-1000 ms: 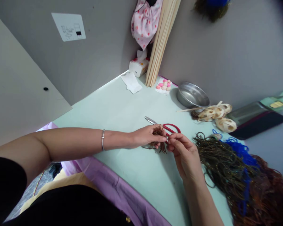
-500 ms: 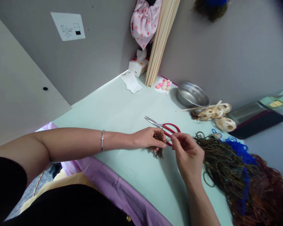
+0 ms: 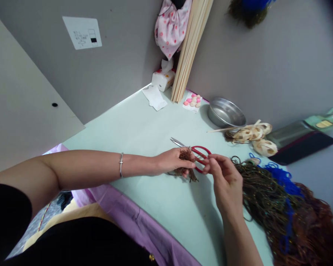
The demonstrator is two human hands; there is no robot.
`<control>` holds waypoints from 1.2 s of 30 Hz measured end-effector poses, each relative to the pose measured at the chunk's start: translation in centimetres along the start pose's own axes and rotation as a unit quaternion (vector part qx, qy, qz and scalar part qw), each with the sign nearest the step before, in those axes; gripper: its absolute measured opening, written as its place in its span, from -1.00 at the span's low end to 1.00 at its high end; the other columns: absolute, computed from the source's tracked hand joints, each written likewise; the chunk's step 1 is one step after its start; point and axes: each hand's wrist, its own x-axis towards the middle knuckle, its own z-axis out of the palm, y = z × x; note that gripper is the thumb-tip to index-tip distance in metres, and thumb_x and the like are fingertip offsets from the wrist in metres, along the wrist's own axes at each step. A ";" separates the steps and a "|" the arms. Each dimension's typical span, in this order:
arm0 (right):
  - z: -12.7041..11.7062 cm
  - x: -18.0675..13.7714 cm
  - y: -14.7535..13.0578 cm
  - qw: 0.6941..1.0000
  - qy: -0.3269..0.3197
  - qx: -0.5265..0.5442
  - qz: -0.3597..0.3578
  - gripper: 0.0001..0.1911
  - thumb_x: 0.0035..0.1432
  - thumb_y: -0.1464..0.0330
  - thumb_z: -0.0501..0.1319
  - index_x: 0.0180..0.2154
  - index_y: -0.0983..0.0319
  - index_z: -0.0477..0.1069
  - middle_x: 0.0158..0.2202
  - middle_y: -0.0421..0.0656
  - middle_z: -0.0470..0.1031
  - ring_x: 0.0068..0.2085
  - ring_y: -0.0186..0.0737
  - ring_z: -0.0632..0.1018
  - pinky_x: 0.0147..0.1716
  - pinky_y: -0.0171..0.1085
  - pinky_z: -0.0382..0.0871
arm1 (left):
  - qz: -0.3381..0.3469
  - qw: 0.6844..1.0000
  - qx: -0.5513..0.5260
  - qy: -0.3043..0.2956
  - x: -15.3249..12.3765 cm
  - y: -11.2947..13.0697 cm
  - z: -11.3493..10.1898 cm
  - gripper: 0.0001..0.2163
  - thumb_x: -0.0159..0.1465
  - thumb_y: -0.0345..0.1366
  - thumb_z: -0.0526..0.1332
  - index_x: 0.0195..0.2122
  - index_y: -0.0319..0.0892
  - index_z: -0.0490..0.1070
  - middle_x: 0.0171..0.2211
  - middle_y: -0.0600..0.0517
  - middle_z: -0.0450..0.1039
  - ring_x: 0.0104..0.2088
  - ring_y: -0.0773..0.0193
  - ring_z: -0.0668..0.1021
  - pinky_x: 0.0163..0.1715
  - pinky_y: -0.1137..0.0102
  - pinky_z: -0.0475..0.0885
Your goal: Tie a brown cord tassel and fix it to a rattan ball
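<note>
My left hand (image 3: 174,161) is closed around a small bundle of brown yarn (image 3: 193,175), whose cut-looking ends stick out above and below the fingers. Just to its right, my right hand (image 3: 224,173) pinches with thumb and fingertips together; whatever lies between them is too fine to make out. Behind both hands, a pair of scissors (image 3: 202,148) with red handles lies on the pale green tabletop (image 3: 122,129), blades pointing left and partly covered by my left hand. Dark olive yarn (image 3: 262,188) lies in a loose heap beside my right wrist.
Reddish-brown yarn (image 3: 313,225) and blue yarn (image 3: 284,179) lie at the right. Farther back are a metal bowl (image 3: 226,112), rolled pale strips (image 3: 252,133), a dark flat device (image 3: 302,147), a tissue pack (image 3: 163,80) and upright wooden strips (image 3: 191,51). Grey panels bound the table.
My right hand has shifted slightly right, away from the left. The brown bundle has turned a little in my left hand, its lower ends now pointing more to the right.
</note>
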 end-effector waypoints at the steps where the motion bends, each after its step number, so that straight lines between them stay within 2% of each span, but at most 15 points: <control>1: 0.0 0.0 -0.1 0.999 -0.037 0.015 0.017 -0.71 0.20 0.11 0.27 -0.19 0.19 0.46 -0.35 -0.15 0.54 -0.38 -0.24 0.51 -0.32 -0.25 0.44 | 0.001 1.000 -0.010 0.009 -0.1 0.1 0.0 -0.77 0.15 -0.34 0.36 -0.29 -0.20 0.29 -0.48 0.15 0.40 -0.57 0.47 0.48 -0.50 0.50 0.37; 4: 0.4 -0.2 -0.4 0.984 -0.162 0.052 0.058 -0.73 0.18 0.13 0.30 -0.23 0.19 0.46 -0.34 -0.14 0.55 -0.35 -0.23 0.52 -0.33 -0.27 0.43 | 0.005 0.999 -0.027 0.023 -0.2 0.4 0.1 -0.76 0.16 -0.27 0.37 -0.25 -0.25 0.36 -0.43 0.10 0.44 -0.52 0.49 0.50 -0.43 0.50 0.40; 6: 0.6 -0.3 -0.4 0.977 -0.196 0.058 0.069 -0.77 0.17 0.17 0.32 -0.29 0.20 0.46 -0.40 -0.17 0.53 -0.40 -0.27 0.47 -0.39 -0.31 0.37 | 0.012 0.999 -0.037 0.027 -0.2 0.5 0.1 -0.76 0.18 -0.24 0.36 -0.26 -0.24 0.36 -0.44 0.10 0.43 -0.52 0.48 0.50 -0.40 0.49 0.42; 11: 0.3 -0.3 0.1 0.990 -0.132 0.016 0.053 -0.81 0.18 0.20 0.30 -0.32 0.20 0.49 -0.44 -0.23 0.45 -0.43 -0.31 0.40 -0.40 -0.32 0.29 | 0.025 0.998 -0.032 0.048 -0.1 0.3 0.0 -0.77 0.26 -0.17 0.28 -0.30 -0.20 0.28 -0.48 0.14 0.39 -0.55 0.45 0.49 -0.44 0.45 0.45; 16: 0.2 -0.3 0.0 0.993 -0.108 0.009 0.041 -0.80 0.21 0.20 0.27 -0.31 0.20 0.50 -0.47 -0.23 0.44 -0.44 -0.28 0.41 -0.38 -0.29 0.30 | 0.006 1.000 -0.001 -0.005 -0.2 0.4 0.0 -0.77 0.19 -0.26 0.35 -0.33 -0.22 0.30 -0.46 0.11 0.42 -0.53 0.45 0.49 -0.46 0.48 0.40; 19: 0.4 -0.3 -0.1 0.993 -0.102 0.035 0.052 -0.80 0.20 0.20 0.30 -0.32 0.21 0.50 -0.48 -0.23 0.45 -0.47 -0.31 0.41 -0.41 -0.30 0.30 | 0.016 1.000 0.005 -0.014 -0.4 0.5 0.1 -0.81 0.21 -0.28 0.32 -0.32 -0.22 0.32 -0.44 0.09 0.43 -0.53 0.44 0.49 -0.45 0.46 0.40; 26: 0.5 -0.2 0.4 0.981 -0.137 0.089 0.105 -0.79 0.10 0.22 0.38 -0.29 0.21 0.50 -0.45 -0.25 0.44 -0.50 -0.36 0.39 -0.45 -0.33 0.30 | 0.001 0.999 0.001 0.049 -0.2 0.6 0.2 -0.88 0.27 -0.32 0.22 -0.33 -0.23 0.29 -0.48 0.13 0.36 -0.58 0.49 0.42 -0.50 0.49 0.30; 31: 0.6 -0.4 -0.1 0.970 -0.221 0.040 0.095 -0.74 0.16 0.15 0.31 -0.35 0.22 0.46 -0.47 -0.22 0.41 -0.48 -0.33 0.34 -0.46 -0.32 0.25 | 0.024 0.998 0.005 0.066 0.1 0.3 -0.1 -0.93 0.32 -0.36 0.15 -0.30 -0.21 0.25 -0.48 0.14 0.36 -0.57 0.49 0.41 -0.48 0.50 0.30; 33: 0.5 -0.4 -0.4 0.974 -0.213 0.007 0.076 -0.71 0.21 0.11 0.25 -0.35 0.22 0.44 -0.50 -0.23 0.38 -0.47 -0.31 0.33 -0.45 -0.32 0.24 | 0.047 0.997 0.020 0.064 0.1 0.2 -0.1 -0.92 0.32 -0.36 0.16 -0.30 -0.20 0.25 -0.44 0.13 0.36 -0.56 0.49 0.40 -0.48 0.49 0.30; 36: 0.3 -0.3 -0.6 0.985 -0.168 -0.014 0.048 -0.67 0.24 0.06 0.20 -0.37 0.19 0.41 -0.49 -0.23 0.37 -0.45 -0.28 0.34 -0.43 -0.31 0.24 | 0.059 0.996 0.055 0.029 -0.2 0.2 0.0 -0.90 0.32 -0.32 0.18 -0.31 -0.19 0.27 -0.43 0.13 0.35 -0.55 0.49 0.40 -0.50 0.49 0.29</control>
